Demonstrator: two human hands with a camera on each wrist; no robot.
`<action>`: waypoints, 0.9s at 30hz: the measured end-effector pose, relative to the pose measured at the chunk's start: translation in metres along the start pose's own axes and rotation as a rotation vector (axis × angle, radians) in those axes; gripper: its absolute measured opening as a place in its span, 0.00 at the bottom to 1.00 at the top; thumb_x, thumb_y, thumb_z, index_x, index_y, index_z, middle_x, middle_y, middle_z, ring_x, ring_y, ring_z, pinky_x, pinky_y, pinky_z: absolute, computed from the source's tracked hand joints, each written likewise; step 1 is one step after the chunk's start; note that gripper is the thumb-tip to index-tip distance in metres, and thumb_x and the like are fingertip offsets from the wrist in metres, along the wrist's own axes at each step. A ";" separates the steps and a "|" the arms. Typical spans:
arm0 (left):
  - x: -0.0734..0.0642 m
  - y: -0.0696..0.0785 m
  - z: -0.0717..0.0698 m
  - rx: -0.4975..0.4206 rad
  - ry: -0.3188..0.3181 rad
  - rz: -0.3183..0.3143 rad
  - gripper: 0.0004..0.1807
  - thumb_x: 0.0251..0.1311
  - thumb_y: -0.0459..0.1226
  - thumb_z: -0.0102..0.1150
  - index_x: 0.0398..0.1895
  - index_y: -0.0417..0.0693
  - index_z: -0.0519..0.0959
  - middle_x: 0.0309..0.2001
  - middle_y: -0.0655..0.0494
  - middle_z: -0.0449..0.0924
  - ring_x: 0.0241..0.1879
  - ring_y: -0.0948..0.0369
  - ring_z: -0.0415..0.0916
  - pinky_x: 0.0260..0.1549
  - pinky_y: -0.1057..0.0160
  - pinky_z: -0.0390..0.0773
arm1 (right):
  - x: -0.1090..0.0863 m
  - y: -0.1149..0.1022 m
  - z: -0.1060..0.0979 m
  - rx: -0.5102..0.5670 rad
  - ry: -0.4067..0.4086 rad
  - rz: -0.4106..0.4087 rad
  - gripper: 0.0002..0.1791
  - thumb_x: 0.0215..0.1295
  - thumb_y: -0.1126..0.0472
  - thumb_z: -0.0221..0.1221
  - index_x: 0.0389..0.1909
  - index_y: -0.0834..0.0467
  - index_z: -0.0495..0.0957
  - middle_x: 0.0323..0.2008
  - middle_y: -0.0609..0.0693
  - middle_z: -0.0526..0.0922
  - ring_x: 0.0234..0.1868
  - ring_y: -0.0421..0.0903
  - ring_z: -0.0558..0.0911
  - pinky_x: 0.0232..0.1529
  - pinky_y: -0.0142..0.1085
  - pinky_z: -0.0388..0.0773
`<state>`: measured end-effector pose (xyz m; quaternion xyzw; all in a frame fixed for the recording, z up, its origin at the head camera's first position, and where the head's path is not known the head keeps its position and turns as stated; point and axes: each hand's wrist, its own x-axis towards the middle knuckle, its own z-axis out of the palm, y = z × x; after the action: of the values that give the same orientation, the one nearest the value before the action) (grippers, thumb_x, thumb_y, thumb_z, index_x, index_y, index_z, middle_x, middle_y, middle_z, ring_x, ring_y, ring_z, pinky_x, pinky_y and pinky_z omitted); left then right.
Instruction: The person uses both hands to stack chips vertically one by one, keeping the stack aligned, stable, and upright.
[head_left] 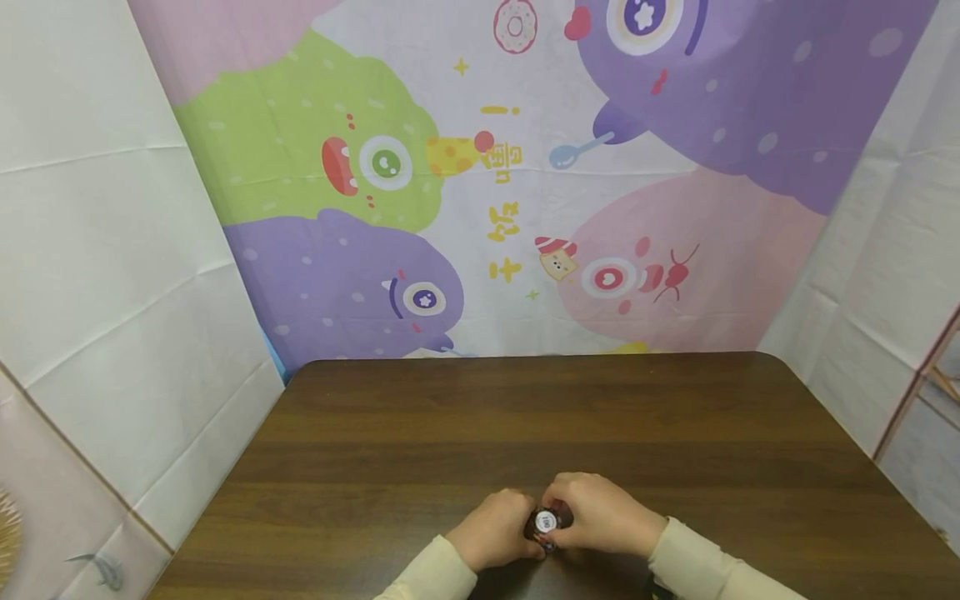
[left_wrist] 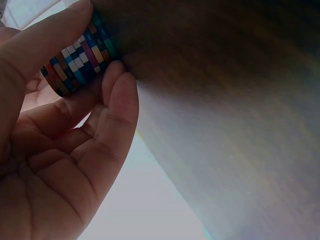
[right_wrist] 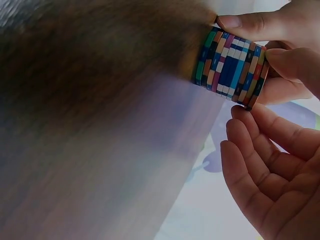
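Note:
A short stack of poker chips (head_left: 546, 522) stands on the brown table, its white top face marked 100. From the side, the chips (right_wrist: 230, 65) show edges banded in blue, white, orange, green and purple. My left hand (head_left: 493, 529) grips the stack low down, with the thumb on one side and fingers on the other, as the left wrist view shows around the chips (left_wrist: 80, 59). My right hand (head_left: 600, 515) pinches the upper end of the stack between thumb (right_wrist: 287, 62) and fingers. Part of the stack is hidden behind my fingers.
The dark wooden table (head_left: 450, 417) stretches away to a far edge against a cartoon-monster curtain (head_left: 525, 192). Pale cloth walls (head_left: 135, 250) stand at left and right. A small dark object (head_left: 658, 590) shows below my right sleeve.

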<state>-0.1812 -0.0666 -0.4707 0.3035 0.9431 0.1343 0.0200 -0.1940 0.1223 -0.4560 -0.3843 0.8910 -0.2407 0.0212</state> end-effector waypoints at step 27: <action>0.001 -0.001 0.000 -0.010 -0.002 0.000 0.15 0.36 0.43 0.78 0.24 0.54 0.79 0.22 0.67 0.75 0.23 0.72 0.65 0.23 0.71 0.67 | 0.000 -0.003 0.001 -0.024 0.003 -0.002 0.15 0.54 0.51 0.70 0.39 0.55 0.83 0.36 0.42 0.82 0.32 0.29 0.73 0.33 0.27 0.74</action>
<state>-0.1819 -0.0667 -0.4708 0.3033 0.9425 0.1385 0.0227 -0.1915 0.1204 -0.4557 -0.3851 0.8935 -0.2304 0.0150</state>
